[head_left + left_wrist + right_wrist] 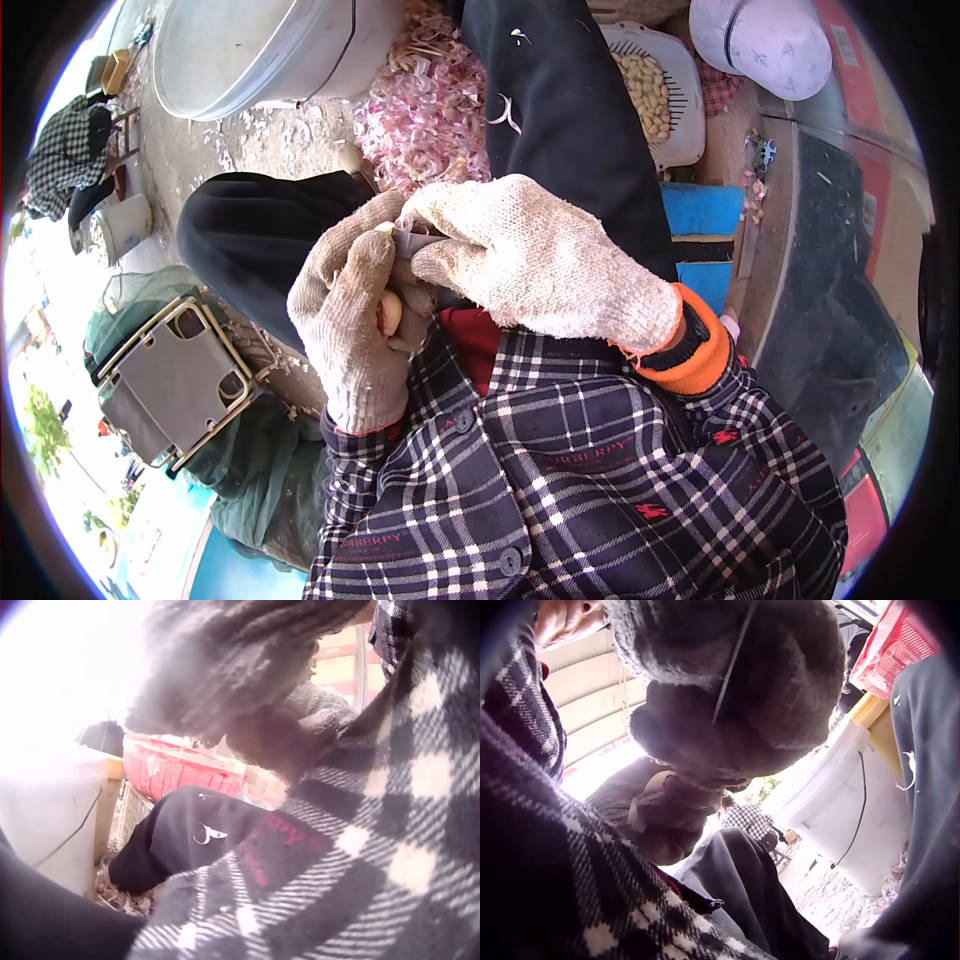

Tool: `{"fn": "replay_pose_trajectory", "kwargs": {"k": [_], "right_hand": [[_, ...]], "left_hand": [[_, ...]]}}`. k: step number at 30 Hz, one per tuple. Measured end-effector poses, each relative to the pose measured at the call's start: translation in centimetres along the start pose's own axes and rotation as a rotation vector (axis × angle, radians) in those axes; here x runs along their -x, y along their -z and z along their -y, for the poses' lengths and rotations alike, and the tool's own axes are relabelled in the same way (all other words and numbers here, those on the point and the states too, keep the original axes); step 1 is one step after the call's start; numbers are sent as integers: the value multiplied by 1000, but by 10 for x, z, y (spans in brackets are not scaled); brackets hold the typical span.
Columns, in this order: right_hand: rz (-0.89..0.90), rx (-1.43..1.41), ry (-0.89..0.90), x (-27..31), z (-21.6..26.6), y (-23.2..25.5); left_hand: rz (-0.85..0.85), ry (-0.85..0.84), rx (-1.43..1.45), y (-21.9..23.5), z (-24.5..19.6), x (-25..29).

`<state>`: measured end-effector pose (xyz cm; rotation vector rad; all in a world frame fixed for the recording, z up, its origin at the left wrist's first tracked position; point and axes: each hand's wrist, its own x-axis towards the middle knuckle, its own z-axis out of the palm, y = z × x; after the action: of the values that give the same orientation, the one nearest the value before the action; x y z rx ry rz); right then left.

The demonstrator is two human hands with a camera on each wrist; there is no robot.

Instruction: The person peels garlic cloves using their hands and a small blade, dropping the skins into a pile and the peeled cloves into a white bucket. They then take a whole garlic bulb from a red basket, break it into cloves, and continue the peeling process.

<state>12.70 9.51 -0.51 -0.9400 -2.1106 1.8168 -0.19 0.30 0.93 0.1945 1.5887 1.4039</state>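
Note:
Both hands wear off-white knit gloves and meet in front of the chest in the head view. My left hand (345, 330) pinches a garlic clove (387, 229) at its fingertips. Another garlic clove (389, 312), with reddish skin, lies in that palm. From above, my right hand (560, 255) grips a small knife, its short grey blade (415, 243) showing between thumb and fingers, right at the left fingertips. Most of the knife is hidden in the glove. In the right wrist view the palm-held clove (658, 781) shows pale against the dark glove.
Pink and white garlic skins (425, 120) heap on the ground between the legs. A large white bucket (250, 50) stands beside them. A white basket (685, 110) of peeled cloves sits past the knee. A folding chair (180, 385) is at the left; another person (65, 160) sits farther off.

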Motion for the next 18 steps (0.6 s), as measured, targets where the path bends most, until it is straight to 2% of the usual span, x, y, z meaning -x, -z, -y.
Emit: {"fn": "replay_pose_trajectory", "kwargs": {"k": [1,2,3,5,7,11,13,14,15,17,18], "right_hand": [[1,-4,1,0,-1,1],[61,-89,-77,0,1,3],[119,-170,-156,0,1,6],[107,-144,-122,0,-2,6],[142,-245,-236,-2,3,8],[50,-74,-156,2,2,4],[-103,173,24,4,-3,-1],[-108,178,38,5,-3,-1],[-110,179,35,5,-1,0],[-73,256,1,4,4,1],[-73,255,2,5,4,1]], "left_hand": [[46,91,98,4,-3,-1],[80,168,265,13,5,-4],[81,169,268,12,6,-5],[124,99,214,8,6,-5],[164,105,268,11,5,-7],[74,52,174,4,0,-3],[-63,2,-60,0,-4,1],[-32,-70,2,4,3,0],[-30,-69,3,3,2,1],[-131,-85,-166,-1,1,3],[-65,-184,-240,3,3,2]]}}
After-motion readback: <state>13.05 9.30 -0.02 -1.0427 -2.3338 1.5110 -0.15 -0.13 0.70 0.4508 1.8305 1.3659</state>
